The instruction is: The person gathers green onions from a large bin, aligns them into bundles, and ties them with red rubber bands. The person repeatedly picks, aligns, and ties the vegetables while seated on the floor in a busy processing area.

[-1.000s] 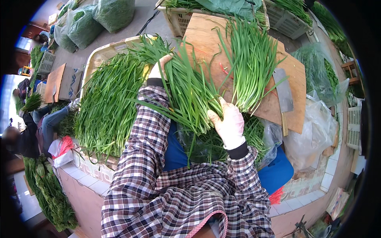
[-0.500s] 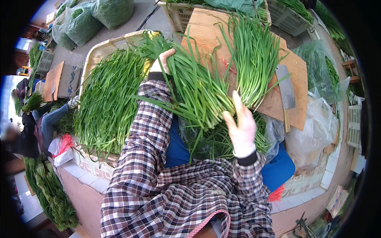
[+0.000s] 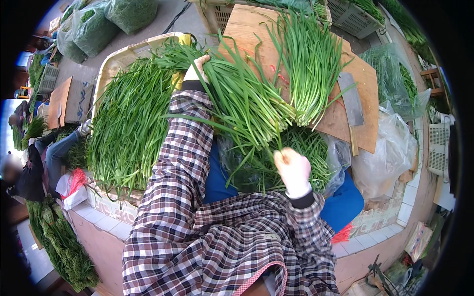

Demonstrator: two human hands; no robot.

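My left hand is wrapped round the leafy part of a bunch of garlic chives, whose pale stem ends slant down to the right. Just below those ends, my right hand is closed, fingertips pinching a thin chive strand at the bunch. Another bunch of chives lies on the wooden board, beside a cleaver with a wooden handle. Loose chive pieces fill a plastic-lined place under my right hand.
On the left, a crate is heaped with chives. Clear plastic bags stand right of the board. Stuffed green bags sit at the far left. Another person is at the left edge. Red ties lie near the crate.
My right hand has moved down from the stem ends, and its spread fingers have closed into a pinch on a strand. My left hand keeps its hold on the bunch.
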